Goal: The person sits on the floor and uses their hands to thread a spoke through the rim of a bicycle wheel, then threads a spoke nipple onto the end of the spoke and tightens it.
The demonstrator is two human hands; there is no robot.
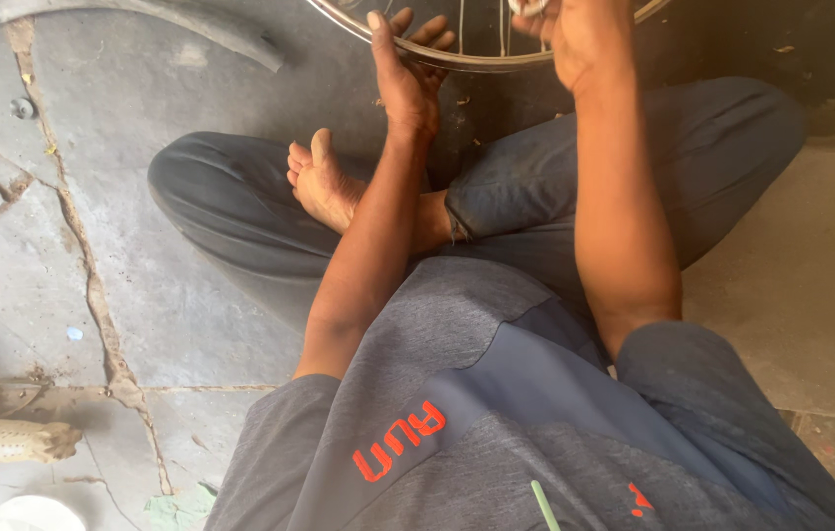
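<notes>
A shiny metal wheel rim (pixel 481 62) with thin spokes stands at the top of the view, above my crossed legs. My left hand (pixel 405 77) rests on the rim's lower edge, fingers curled over it. My right hand (pixel 575 34) reaches up among the spokes, fingers closed around something small and pale at the top edge; what it is cannot be made out. I sit cross-legged on the floor, one bare foot (pixel 324 182) lying between my arms.
The grey stone floor (pixel 54 246) is cracked on the left. A curved dark tyre piece (pixel 191 25) lies at the top left. A crumpled pale object (pixel 9 441) and a white round thing (pixel 32 513) sit at the bottom left.
</notes>
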